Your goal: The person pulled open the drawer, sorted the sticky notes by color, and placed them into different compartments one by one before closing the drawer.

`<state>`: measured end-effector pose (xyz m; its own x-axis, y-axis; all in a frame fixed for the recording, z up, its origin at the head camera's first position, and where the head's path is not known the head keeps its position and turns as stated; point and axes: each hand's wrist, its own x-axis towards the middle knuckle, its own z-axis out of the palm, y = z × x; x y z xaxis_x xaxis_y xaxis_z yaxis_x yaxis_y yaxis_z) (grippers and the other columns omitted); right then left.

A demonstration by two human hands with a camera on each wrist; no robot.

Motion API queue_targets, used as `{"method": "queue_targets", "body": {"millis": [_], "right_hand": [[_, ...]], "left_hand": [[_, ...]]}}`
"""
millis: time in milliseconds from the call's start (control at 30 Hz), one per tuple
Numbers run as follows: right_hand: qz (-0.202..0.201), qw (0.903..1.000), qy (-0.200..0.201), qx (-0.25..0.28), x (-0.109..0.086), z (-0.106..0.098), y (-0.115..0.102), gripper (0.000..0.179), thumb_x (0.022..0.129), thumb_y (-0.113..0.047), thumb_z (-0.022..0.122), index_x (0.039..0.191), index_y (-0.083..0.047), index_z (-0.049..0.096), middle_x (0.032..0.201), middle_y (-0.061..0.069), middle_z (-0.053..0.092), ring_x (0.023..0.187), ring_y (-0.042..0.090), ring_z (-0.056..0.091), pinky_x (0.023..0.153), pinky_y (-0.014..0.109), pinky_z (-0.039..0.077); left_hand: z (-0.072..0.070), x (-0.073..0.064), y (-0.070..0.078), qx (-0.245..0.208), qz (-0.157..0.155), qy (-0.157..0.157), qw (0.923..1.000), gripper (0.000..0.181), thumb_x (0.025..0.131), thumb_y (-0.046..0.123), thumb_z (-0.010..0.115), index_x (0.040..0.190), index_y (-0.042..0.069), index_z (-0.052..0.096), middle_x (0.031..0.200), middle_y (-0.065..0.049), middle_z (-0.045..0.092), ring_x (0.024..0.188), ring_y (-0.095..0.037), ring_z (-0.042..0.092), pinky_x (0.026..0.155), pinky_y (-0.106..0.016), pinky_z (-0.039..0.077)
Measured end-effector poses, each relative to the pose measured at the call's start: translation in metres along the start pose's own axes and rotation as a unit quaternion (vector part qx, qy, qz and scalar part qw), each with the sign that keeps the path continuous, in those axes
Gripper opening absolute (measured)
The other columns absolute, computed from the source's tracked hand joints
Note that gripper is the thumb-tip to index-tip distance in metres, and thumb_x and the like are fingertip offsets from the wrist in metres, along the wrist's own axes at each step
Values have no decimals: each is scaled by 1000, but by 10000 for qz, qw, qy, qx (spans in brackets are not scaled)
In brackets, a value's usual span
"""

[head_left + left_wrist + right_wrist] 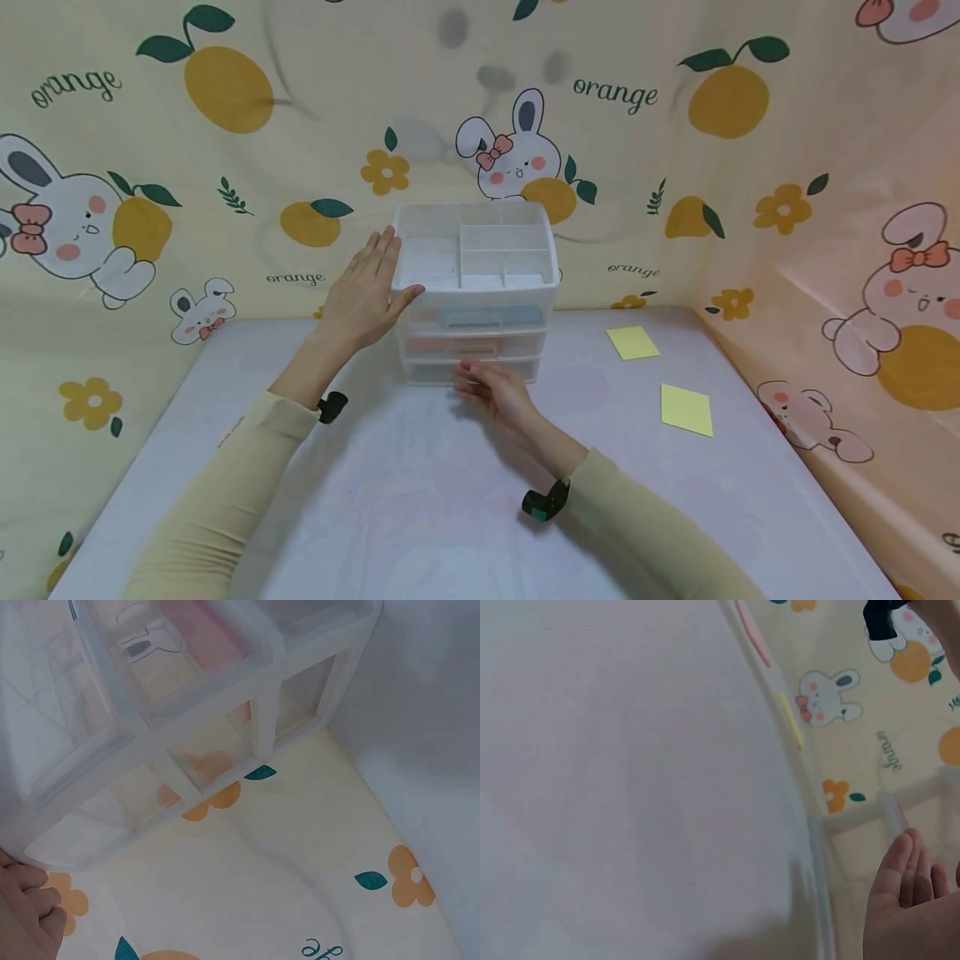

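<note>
A white desktop organizer [480, 283] with clear drawers and a divided open top stands near the back of the table. My left hand [363, 287] lies along its left side, fingers extended and thumb by the front upper corner. Down at the front, my right hand [495, 392] has its loosely bent fingertips at the handle area of the bottom drawer [427, 372]. Something bluish shows through the top drawer [491, 316], and something pinkish through the middle drawer [438, 343]. All three drawers sit pushed in. In the right wrist view the fingers [892, 870] reach toward the drawer front.
Two yellow sticky notes [632, 342] lie on the table [420, 500] to the right of the organizer. A patterned cloth [420, 100] with rabbits and oranges hangs behind and along both sides. Each wrist wears a small black camera [546, 501].
</note>
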<state>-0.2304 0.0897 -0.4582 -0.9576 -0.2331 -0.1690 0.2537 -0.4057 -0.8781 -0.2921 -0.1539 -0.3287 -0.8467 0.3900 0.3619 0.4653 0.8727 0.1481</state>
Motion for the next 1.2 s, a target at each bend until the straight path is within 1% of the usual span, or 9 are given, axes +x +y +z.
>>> {"method": "queue_targets", "body": {"millis": [133,233,367,500,700,900,1200], "right_hand": [[99,9999,-70,24,-2,-4,7,38,110,-4,47,141,17,50,133,25,66,97,18,75,93,30,60],[217,9998,-39,-7,-2,-6,12,39,109,-5,47,142,16,50,132,23,68,101,20,75,93,29,60],[322,9994,64,-71,-1,-8,15,37,110,-6,46,142,13,52,136,23,65,104,20,74,93,28,60],[457,9984,324,100,1,-9,18,36,110,-6,47,141,12,53,135,24,66,103,20,75,93,29,60],[560,9952,671,437,3,-9,21,36,110,-10,50,138,13,53,121,22,72,102,22,74,96,32,59],[632,9930,833,557,6,-9,21,37,110,-12,51,136,14,53,113,18,73,98,21,74,98,32,58],[598,9886,920,1033,10,-8,21,36,111,-14,49,134,14,51,109,16,72,98,22,74,98,31,58]], "left_hand": [[0,0,0,4,-40,-23,10000,89,107,57,46,165,-2,11,175,-14,4,161,-31,4,130,-47,12],[0,0,0,21,-73,-51,10000,89,107,57,46,165,-1,10,175,-14,4,161,-30,3,130,-46,11],[1,0,-1,38,-93,-76,9999,90,107,57,45,165,-1,9,175,-13,3,161,-30,2,130,-46,11],[1,0,-1,18,-55,-32,10000,90,107,57,46,165,-2,11,175,-14,4,161,-31,3,130,-46,11],[0,0,-1,-6,-20,28,10000,89,107,56,47,165,-2,13,174,-15,6,161,-31,5,130,-47,13],[1,0,-1,16,-6,30,10000,89,107,56,46,165,-2,12,174,-15,6,161,-31,5,130,-46,13],[0,0,0,16,-7,37,10000,89,107,56,47,165,-2,13,174,-15,7,161,-32,6,130,-47,14]]}}
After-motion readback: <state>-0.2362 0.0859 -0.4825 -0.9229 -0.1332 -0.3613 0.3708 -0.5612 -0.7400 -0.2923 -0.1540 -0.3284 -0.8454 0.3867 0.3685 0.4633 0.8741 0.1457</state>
